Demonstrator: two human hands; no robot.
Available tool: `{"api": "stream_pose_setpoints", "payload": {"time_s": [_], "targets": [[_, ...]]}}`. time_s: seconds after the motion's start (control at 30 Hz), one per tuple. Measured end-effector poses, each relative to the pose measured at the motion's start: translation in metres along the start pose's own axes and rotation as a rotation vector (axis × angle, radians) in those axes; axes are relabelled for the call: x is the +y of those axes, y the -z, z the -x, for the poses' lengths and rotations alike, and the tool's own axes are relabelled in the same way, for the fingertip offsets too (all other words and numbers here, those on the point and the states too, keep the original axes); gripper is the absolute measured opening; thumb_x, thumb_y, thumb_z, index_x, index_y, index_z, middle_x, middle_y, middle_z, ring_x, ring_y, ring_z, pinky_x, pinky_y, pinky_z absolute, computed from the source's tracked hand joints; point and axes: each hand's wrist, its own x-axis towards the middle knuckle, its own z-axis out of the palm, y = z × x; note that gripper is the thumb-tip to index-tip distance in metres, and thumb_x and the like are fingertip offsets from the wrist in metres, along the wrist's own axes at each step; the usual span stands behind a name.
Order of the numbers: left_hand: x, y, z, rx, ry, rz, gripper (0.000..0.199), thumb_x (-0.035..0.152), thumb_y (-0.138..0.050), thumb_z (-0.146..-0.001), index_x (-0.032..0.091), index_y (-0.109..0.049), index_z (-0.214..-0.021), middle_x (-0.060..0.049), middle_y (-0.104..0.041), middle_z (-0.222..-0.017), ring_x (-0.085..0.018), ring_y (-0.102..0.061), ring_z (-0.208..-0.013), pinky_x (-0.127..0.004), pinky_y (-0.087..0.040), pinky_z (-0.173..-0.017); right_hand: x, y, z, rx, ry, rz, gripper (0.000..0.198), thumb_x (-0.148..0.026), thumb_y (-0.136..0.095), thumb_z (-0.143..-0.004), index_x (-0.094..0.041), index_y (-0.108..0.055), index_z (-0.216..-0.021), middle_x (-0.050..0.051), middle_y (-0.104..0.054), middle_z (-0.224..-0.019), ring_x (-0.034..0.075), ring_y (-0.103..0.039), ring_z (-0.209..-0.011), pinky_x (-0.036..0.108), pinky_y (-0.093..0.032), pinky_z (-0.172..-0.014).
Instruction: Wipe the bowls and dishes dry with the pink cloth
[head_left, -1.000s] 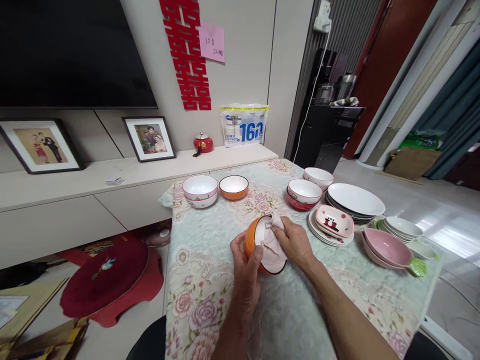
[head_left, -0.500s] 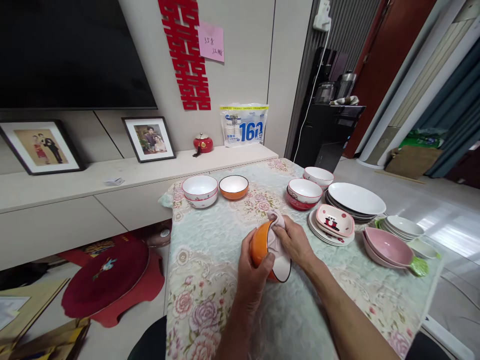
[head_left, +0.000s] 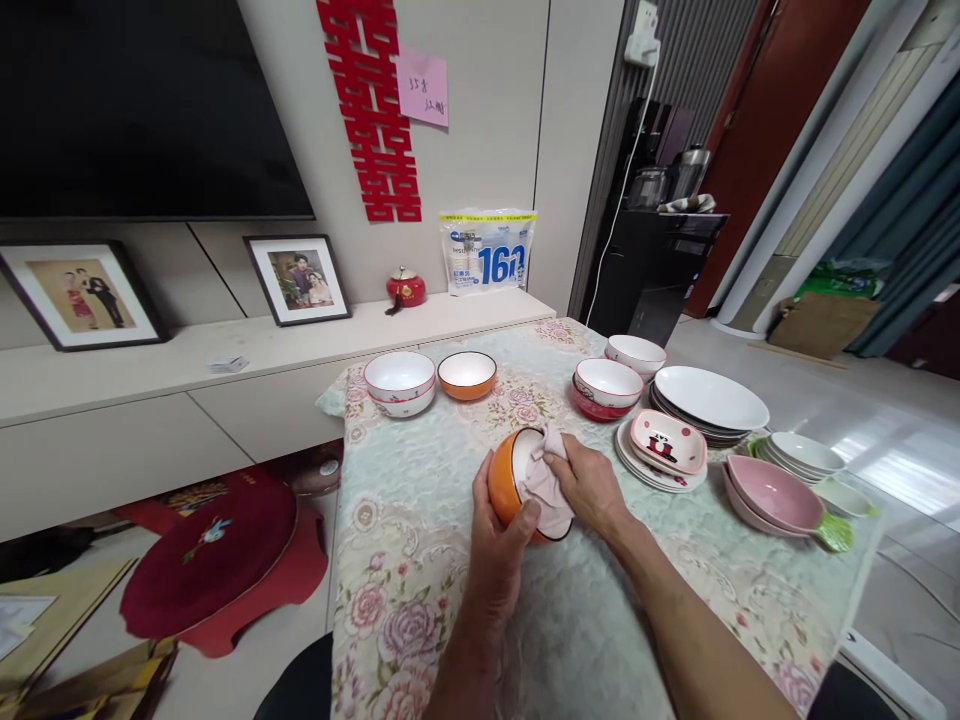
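Observation:
An orange bowl point(head_left: 505, 482) with a white inside and dark rim is tilted on its side above the table, its opening turned to the right. My left hand point(head_left: 501, 535) grips it from the left, thumb over the near rim. My right hand point(head_left: 589, 482) pinches a pale pink cloth point(head_left: 551, 490) against the bowl's inside and rim. The cloth hides much of the inside. Farther back, a second orange bowl point(head_left: 467, 375) stands upright next to two stacked white bowls point(head_left: 400, 375) with red rims.
On the right of the flowered tablecloth point(head_left: 420, 590) are red-and-white bowls point(head_left: 609, 385), stacked white plates point(head_left: 711, 398), a cat-patterned dish point(head_left: 667, 442), pink bowls point(head_left: 776, 497) and small pale bowls point(head_left: 808, 453). A red stool point(head_left: 225, 570) stands left of the table.
The orange bowl has risen slightly and turned, showing more of its inside. The cloth has spread lower across the opening, and both hands have shifted a little with it.

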Motion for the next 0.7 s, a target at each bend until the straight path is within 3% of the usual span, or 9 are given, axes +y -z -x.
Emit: {"api": "stream_pose_setpoints", "payload": {"time_s": [0.2, 0.27, 0.33, 0.5, 0.7], "targets": [[0.004, -0.004, 0.005, 0.003, 0.130, 0.037, 0.067, 0.043, -0.076, -0.074, 0.020, -0.048, -0.131, -0.013, -0.066, -0.125, -0.033, -0.063, -0.120, -0.047, -0.049, -0.101, 0.004, 0.006, 0.000, 0.343, 0.271, -0.091, 0.032, -0.032, -0.047, -0.098, -0.018, -0.061, -0.123, 0.012, -0.073, -0.111, 0.026, -0.068, -0.102, 0.035, -0.050, -0.086], [0.004, -0.004, 0.005, -0.003, 0.157, 0.047, 0.066, 0.044, -0.074, -0.076, 0.021, -0.049, -0.132, -0.013, -0.067, -0.124, -0.033, -0.065, -0.116, -0.046, -0.051, -0.097, 0.003, 0.007, 0.000, 0.380, 0.281, -0.138, 0.032, -0.033, -0.047, -0.099, -0.019, -0.060, -0.124, 0.012, -0.072, -0.115, 0.026, -0.066, -0.107, 0.036, -0.050, -0.090], [0.002, -0.003, 0.003, 0.005, 0.134, 0.033, 0.069, 0.042, -0.076, -0.074, 0.020, -0.050, -0.134, -0.015, -0.065, -0.130, -0.033, -0.062, -0.120, -0.045, -0.050, -0.100, 0.002, 0.006, 0.000, 0.313, 0.206, -0.171, 0.030, -0.035, -0.047, -0.098, -0.019, -0.061, -0.120, 0.012, -0.071, -0.115, 0.026, -0.066, -0.105, 0.035, -0.050, -0.088], [-0.003, 0.003, -0.003, 0.073, 0.015, -0.048, 0.079, 0.036, -0.084, -0.066, 0.019, -0.049, -0.135, -0.014, -0.059, -0.138, -0.033, -0.055, -0.130, -0.045, -0.042, -0.110, 0.001, -0.003, 0.000, 0.008, 0.009, -0.150, 0.031, -0.043, -0.042, -0.099, -0.019, -0.062, -0.095, 0.008, -0.070, -0.087, 0.023, -0.063, -0.080, 0.031, -0.046, -0.072], [0.004, 0.006, -0.007, 0.201, 0.000, 0.027, 0.069, 0.040, -0.080, -0.072, 0.022, -0.050, -0.132, -0.011, -0.063, -0.128, -0.030, -0.060, -0.123, -0.042, -0.047, -0.105, 0.004, -0.007, 0.001, -0.049, -0.010, -0.144, 0.038, -0.044, -0.040, -0.098, -0.020, -0.060, -0.076, 0.007, -0.063, -0.078, 0.021, -0.056, -0.074, 0.031, -0.042, -0.071]]}}
